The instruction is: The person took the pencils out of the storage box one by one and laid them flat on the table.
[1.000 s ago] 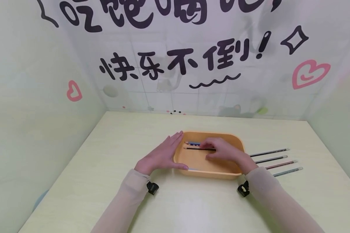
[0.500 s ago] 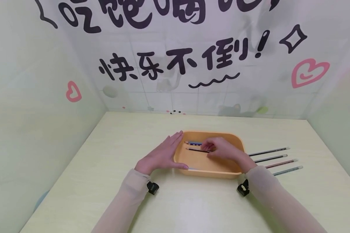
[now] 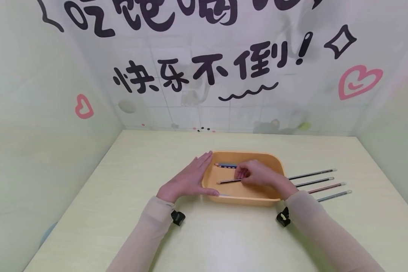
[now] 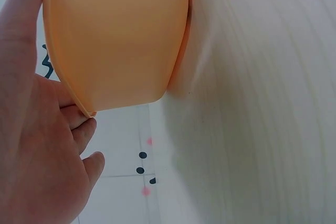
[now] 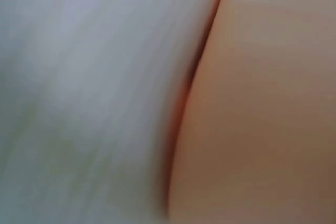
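An orange tray (image 3: pixel 244 201) stands on the table between both hands. My left hand (image 3: pixel 187 179) rests along its left end, fingers extended toward the back corner and thumb at the front rim; the left wrist view shows fingertips against the tray's rim (image 4: pixel 71 90). Inside the tray, my right hand (image 3: pixel 260 174) pinches a dark pencil (image 3: pixel 228 181), its point facing left and its other end hidden by the hand. Blue pencils (image 3: pixel 226 165) lie behind it, partly covered by the fingers. The right wrist view is blurred and shows only the tray's outer wall (image 5: pixel 262 129) and the table.
To the right of the tray, several pencils lie roughly parallel: dark ones (image 3: pixel 312 173), a reddish one (image 3: pixel 326 188) and a grey-blue one (image 3: pixel 334 196), their left ends hidden behind the right arm. A pale strip (image 3: pixel 226 195) shows inside the tray's front wall. A printed backdrop (image 3: pixel 204 109) encloses the table.
The right hand's fingers have closed on the dark pencil, and its pointed end has swung toward the front of the tray, away from the blue pencils. The left hand keeps its place.
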`<act>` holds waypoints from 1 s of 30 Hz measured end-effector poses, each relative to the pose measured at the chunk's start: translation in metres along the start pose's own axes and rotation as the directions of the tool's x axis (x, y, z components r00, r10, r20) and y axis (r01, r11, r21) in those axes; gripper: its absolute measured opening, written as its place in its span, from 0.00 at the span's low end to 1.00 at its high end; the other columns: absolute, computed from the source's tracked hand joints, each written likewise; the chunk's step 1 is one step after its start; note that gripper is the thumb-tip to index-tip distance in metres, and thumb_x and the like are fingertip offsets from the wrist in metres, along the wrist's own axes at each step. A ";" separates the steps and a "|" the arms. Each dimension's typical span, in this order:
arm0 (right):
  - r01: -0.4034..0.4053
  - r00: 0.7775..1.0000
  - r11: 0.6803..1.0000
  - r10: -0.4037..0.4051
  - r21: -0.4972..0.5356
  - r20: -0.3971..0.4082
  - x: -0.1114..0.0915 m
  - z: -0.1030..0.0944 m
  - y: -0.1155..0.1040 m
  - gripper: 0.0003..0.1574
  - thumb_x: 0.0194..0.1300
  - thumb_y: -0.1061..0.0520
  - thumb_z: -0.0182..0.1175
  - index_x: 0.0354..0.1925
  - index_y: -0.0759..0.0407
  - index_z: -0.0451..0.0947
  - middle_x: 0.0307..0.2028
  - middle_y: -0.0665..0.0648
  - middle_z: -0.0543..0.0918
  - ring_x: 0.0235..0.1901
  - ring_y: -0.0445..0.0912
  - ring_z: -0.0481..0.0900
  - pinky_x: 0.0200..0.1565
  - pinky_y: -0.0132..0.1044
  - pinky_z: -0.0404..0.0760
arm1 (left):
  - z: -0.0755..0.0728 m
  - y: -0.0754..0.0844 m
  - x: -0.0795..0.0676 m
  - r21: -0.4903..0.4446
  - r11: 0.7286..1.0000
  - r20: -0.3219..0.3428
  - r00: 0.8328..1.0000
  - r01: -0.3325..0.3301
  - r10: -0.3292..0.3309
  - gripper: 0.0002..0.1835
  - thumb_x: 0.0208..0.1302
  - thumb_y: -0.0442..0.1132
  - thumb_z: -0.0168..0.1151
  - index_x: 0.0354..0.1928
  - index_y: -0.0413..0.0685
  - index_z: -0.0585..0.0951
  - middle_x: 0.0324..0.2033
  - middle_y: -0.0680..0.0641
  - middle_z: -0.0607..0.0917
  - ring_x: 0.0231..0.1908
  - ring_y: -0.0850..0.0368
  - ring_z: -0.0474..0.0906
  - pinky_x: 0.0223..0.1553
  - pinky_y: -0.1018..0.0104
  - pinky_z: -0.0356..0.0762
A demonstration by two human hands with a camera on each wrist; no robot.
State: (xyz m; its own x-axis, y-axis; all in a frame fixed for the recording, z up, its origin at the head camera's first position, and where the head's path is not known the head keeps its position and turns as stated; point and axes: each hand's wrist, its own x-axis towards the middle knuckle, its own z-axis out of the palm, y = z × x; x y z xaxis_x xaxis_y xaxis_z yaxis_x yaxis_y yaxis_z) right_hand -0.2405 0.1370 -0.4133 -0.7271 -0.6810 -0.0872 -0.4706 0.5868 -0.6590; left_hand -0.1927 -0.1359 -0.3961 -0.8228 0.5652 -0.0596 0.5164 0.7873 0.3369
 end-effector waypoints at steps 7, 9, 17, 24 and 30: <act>0.068 0.997 0.998 -0.068 0.013 0.027 -0.001 -0.001 -0.002 0.09 0.59 0.67 0.64 0.39 0.57 0.83 0.36 0.51 0.86 0.35 0.39 0.80 0.40 0.28 0.83 | 0.000 -0.001 0.000 -0.004 1.000 0.000 1.000 0.004 -0.004 0.69 0.52 0.73 0.66 0.79 0.42 0.40 0.80 0.46 0.40 0.80 0.51 0.36 0.81 0.55 0.37; 0.069 0.997 0.997 -0.070 0.020 0.016 -0.002 -0.001 -0.002 0.10 0.58 0.67 0.64 0.39 0.57 0.82 0.35 0.51 0.85 0.35 0.39 0.79 0.40 0.28 0.83 | 0.000 -0.001 0.000 -0.007 1.000 -0.008 1.000 -0.001 0.001 0.68 0.52 0.73 0.66 0.79 0.41 0.40 0.81 0.46 0.40 0.80 0.51 0.37 0.81 0.54 0.37; 0.064 0.998 0.998 -0.064 -0.007 -0.009 -0.004 -0.006 -0.005 0.11 0.54 0.67 0.64 0.37 0.57 0.80 0.34 0.50 0.84 0.34 0.40 0.78 0.38 0.29 0.82 | 0.000 -0.001 0.001 0.000 1.000 -0.002 1.000 0.002 -0.002 0.68 0.51 0.73 0.66 0.79 0.42 0.40 0.80 0.46 0.40 0.80 0.50 0.37 0.81 0.54 0.37; 0.082 0.997 0.996 -0.082 -0.026 0.001 -0.008 -0.010 -0.010 0.11 0.54 0.68 0.64 0.38 0.58 0.80 0.33 0.50 0.83 0.33 0.39 0.78 0.38 0.30 0.83 | -0.001 0.000 0.001 -0.001 1.000 0.002 1.000 -0.003 0.003 0.69 0.51 0.74 0.66 0.79 0.42 0.40 0.80 0.46 0.40 0.80 0.51 0.37 0.81 0.54 0.37; 0.094 0.996 0.994 -0.093 -0.047 0.015 -0.013 -0.014 -0.019 0.12 0.54 0.67 0.63 0.38 0.57 0.79 0.33 0.50 0.82 0.33 0.40 0.76 0.39 0.32 0.83 | -0.001 -0.001 0.000 -0.002 1.000 0.003 1.000 0.003 -0.003 0.69 0.51 0.74 0.66 0.79 0.43 0.40 0.80 0.47 0.40 0.80 0.51 0.37 0.81 0.54 0.37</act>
State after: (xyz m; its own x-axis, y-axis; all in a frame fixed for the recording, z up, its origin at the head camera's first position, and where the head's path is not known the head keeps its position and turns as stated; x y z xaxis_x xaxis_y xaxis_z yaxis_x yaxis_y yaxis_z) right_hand -0.2293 0.1414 -0.3892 -0.6724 -0.7393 -0.0370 -0.5597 0.5405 -0.6282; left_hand -0.1929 -0.1368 -0.3956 -0.8234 0.5639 -0.0632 0.5139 0.7884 0.3382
